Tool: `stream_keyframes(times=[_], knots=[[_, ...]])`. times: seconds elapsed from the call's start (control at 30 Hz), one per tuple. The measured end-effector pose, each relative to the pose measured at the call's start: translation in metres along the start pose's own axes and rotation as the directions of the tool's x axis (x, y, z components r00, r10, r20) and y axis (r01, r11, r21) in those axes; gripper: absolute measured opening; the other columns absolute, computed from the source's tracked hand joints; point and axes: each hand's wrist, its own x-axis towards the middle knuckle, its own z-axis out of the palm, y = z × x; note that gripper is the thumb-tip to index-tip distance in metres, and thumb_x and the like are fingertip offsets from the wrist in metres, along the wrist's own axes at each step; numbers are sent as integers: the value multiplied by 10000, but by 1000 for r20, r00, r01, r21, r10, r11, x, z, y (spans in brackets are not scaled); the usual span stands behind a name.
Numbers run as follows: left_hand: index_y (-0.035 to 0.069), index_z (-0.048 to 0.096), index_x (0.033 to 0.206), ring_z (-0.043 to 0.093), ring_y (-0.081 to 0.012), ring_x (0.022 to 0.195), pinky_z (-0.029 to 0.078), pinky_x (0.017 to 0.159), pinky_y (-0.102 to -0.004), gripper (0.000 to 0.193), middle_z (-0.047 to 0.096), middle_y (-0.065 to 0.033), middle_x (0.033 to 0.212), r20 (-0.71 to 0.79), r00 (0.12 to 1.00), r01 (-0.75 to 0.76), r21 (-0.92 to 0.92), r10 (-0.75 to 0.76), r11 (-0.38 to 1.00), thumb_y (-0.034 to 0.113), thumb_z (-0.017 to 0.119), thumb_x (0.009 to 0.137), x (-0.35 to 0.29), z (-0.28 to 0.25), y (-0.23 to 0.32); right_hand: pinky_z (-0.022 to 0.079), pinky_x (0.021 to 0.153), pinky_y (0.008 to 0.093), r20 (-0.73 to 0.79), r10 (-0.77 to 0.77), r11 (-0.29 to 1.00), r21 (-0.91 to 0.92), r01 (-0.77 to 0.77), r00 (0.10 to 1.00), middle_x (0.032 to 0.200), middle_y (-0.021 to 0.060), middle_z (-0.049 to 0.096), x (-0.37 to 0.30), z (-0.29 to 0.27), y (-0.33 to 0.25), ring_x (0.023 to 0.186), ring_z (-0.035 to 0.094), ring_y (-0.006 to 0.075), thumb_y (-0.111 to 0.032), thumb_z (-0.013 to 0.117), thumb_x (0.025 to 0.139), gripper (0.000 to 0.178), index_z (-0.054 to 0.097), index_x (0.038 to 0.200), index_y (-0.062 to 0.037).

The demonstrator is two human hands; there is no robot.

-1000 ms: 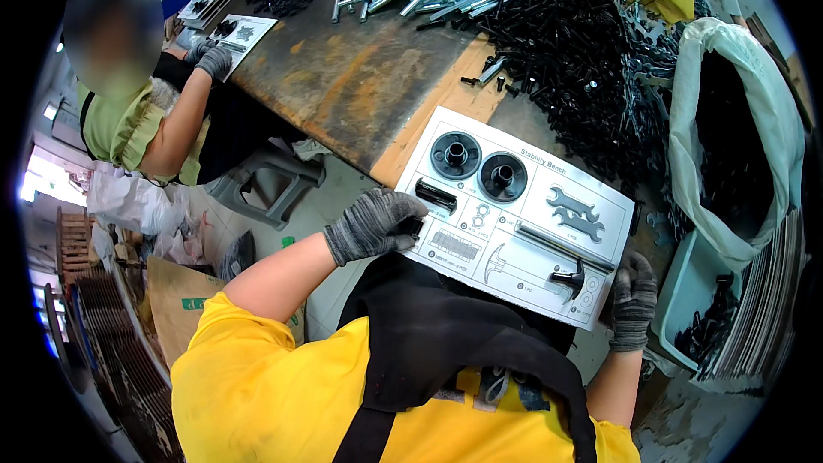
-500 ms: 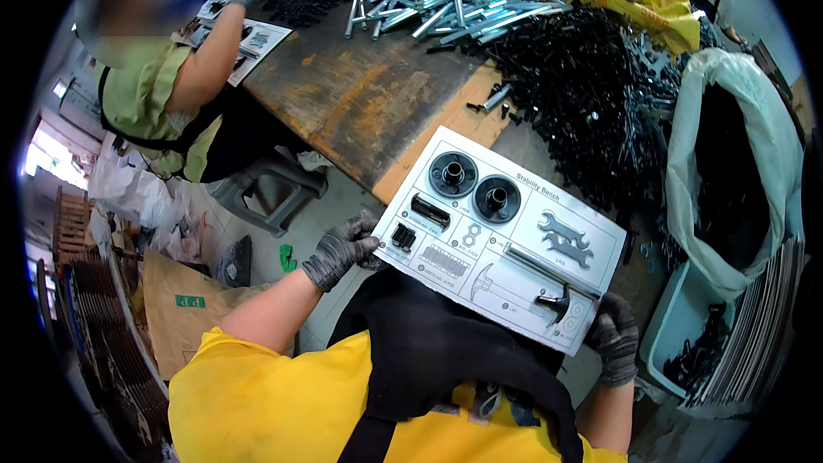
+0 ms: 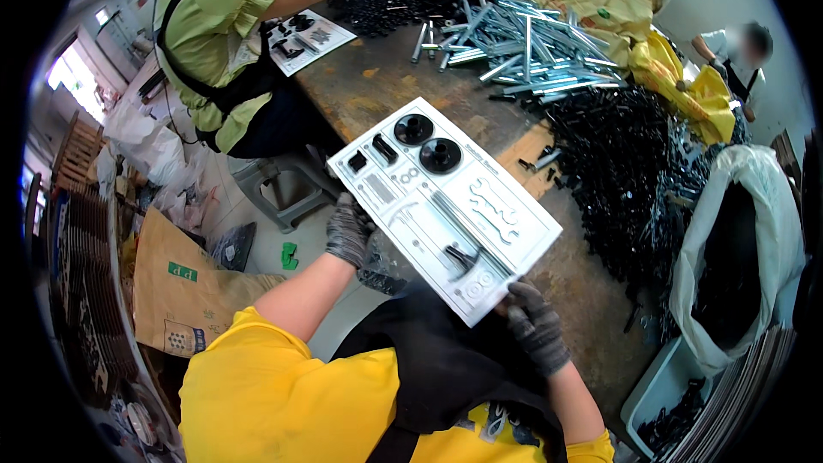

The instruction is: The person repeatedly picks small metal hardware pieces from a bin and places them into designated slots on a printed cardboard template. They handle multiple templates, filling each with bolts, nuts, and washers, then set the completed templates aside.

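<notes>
A white card (image 3: pixel 410 249) with printed outlines is held tilted in front of me. It carries two black round flanged pieces (image 3: pixel 441 155), small black parts (image 3: pixel 384 149), a long silver rod (image 3: pixel 467 225) and a black T-shaped piece (image 3: pixel 461 259). Wrench shapes (image 3: pixel 495 210) also show on it; whether they are real or printed, I cannot tell. My gloved left hand (image 3: pixel 350 233) grips the card's left edge, fingers partly hidden beneath. At its lower right corner, my gloved right hand (image 3: pixel 537 327) closes on the edge.
Silver tubes (image 3: pixel 531 43) and black bolts (image 3: pixel 600 154) are heaped on the worktable. A white sack (image 3: pixel 776 231) and a pale blue bin (image 3: pixel 636 403) stand at right. At left, a co-worker in green (image 3: pixel 206 34) sits on a grey stool (image 3: pixel 279 193) beside another filled card (image 3: pixel 321 45).
The card has moved left and turned clockwise, with both hands still on it. My view has shifted too. The co-worker's arm now reaches farther across the table.
</notes>
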Motion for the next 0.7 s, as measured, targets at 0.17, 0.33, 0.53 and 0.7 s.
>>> stream_keyframes(times=[0.17, 0.33, 0.53, 0.7], knots=[[54, 458, 1198, 507, -272, 1015, 403, 885, -382, 432, 525, -124, 1162, 123, 990, -26, -324, 69, 946, 351, 420, 887, 14, 3, -36, 469, 700, 297, 105, -20, 1000, -21, 22, 994, 1123, 153, 519, 72, 42, -6, 817, 544, 201, -93, 519, 802, 314, 510, 1115, -70], [28, 435, 1208, 520, -282, 997, 420, 877, -389, 409, 530, -137, 1147, -87, 984, -173, -255, 155, 951, 287, 407, 892, 30, 22, -20, 431, 872, 325, 214, 13, 1000, -28, -7, 977, 1260, 196, 423, 129, 69, -21, 1093, 484, 288, -88, 528, 789, 333, 522, 1123, -81], [36, 444, 1170, 541, -283, 957, 467, 803, -392, 325, 536, -140, 1095, -35, 979, -201, -353, 202, 914, 179, 380, 886, 57, 37, 19, 382, 933, 363, 208, -139, 982, -96, 162, 968, 1243, 205, 432, 136, 67, -36, 1142, 436, 339, -133, 566, 772, 353, 518, 1119, -92], [26, 502, 1099, 554, -222, 849, 465, 755, -353, 275, 569, -103, 1014, -239, 906, -382, -110, 349, 918, 146, 463, 855, 113, 30, 23, 397, 914, 362, 176, -136, 987, -62, 148, 975, 1199, 202, 475, 107, 34, -26, 1115, 462, 329, -135, 568, 768, 331, 535, 1091, -73]])
